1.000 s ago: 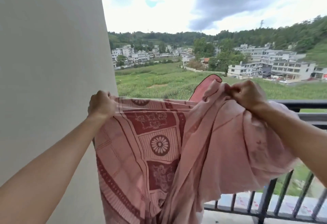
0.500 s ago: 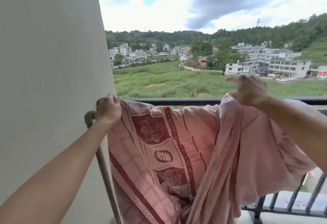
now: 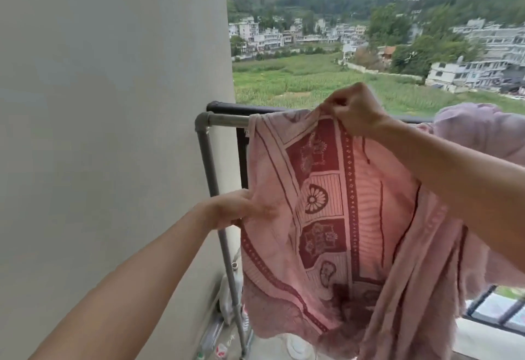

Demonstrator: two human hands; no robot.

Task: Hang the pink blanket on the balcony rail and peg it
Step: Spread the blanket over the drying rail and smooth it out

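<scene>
The pink blanket (image 3: 366, 206), patterned in dark red, hangs draped over a grey pipe rail (image 3: 227, 120) that runs just inside the black balcony rail (image 3: 241, 108). My right hand (image 3: 355, 109) pinches the blanket's top fold at rail height. My left hand (image 3: 241, 213) holds the blanket's left edge lower down, beside the grey upright pipe (image 3: 211, 172). More of the blanket is bunched over the rail at the far right (image 3: 477, 132). No pegs are in view.
A plain wall (image 3: 113, 132) fills the left side, close to the rail's end. Plastic bottles and a container (image 3: 227, 303) stand on the floor at the pipe's foot. Black balusters (image 3: 483, 300) show at the lower right. Fields and houses lie beyond.
The blanket's left part now hangs flatter from the rail. My left hand has dropped from the top corner to the left edge lower down. My right hand has shifted left and pinches the top fold.
</scene>
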